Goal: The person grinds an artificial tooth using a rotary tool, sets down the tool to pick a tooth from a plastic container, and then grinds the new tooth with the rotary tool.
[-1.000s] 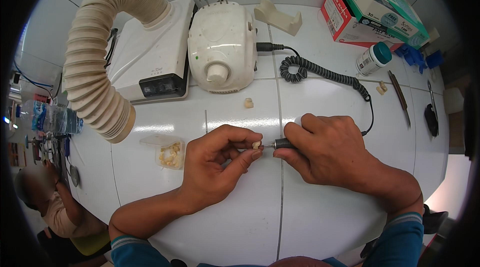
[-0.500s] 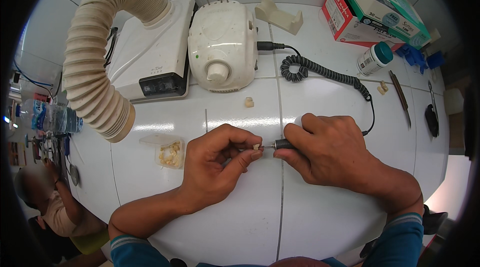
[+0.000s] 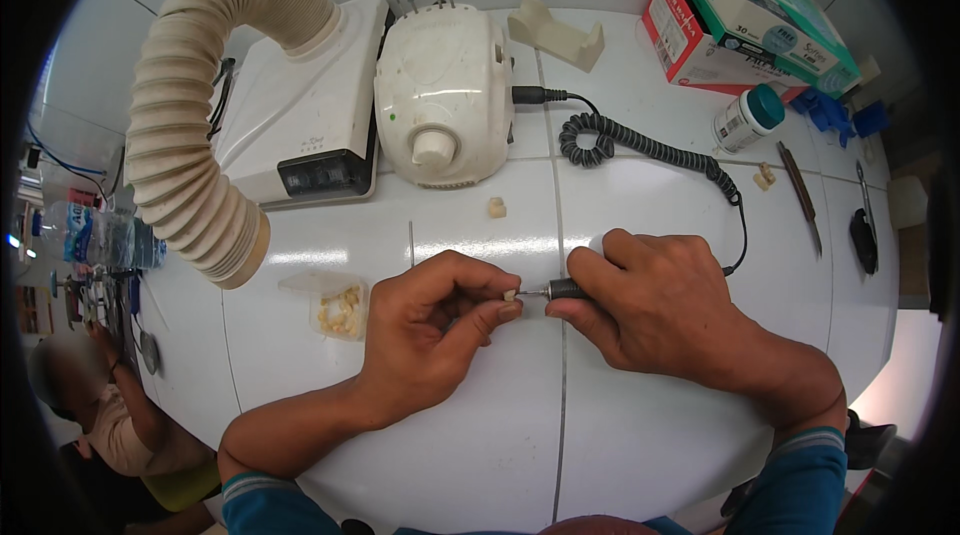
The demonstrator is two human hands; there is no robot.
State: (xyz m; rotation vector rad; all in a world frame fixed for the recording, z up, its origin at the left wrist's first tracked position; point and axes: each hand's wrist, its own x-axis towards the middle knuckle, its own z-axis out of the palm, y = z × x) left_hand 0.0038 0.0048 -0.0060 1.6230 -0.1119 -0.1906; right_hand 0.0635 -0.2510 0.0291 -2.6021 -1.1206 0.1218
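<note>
Between thumb and fingertips, my left hand [image 3: 425,330] pinches a tiny cream dental crown [image 3: 510,296]. My right hand [image 3: 650,305] grips a black rotary handpiece [image 3: 566,290] from above, its thin metal bur pointing left. The bur's tip meets the crown or lies right beside it; the contact is too small to make out. A coiled black cord [image 3: 650,140] links the handpiece to a cream control unit [image 3: 440,100] with a round knob. Left of my left hand stands a small clear box [image 3: 345,311] of yellowish tooth pieces, its lid open.
A white dust extractor [image 3: 300,115] with a ribbed hose [image 3: 165,125] fills the back left. Another tooth piece [image 3: 496,207] lies beyond my hands. On the right are a white bottle [image 3: 740,125], a knife [image 3: 800,197] and stacked boxes [image 3: 700,40]. A person [image 3: 125,415] sits at far left.
Both hands hold nearly the same place and the same grip. Nothing has been picked up or put down; the whole view has shifted very slightly.
</note>
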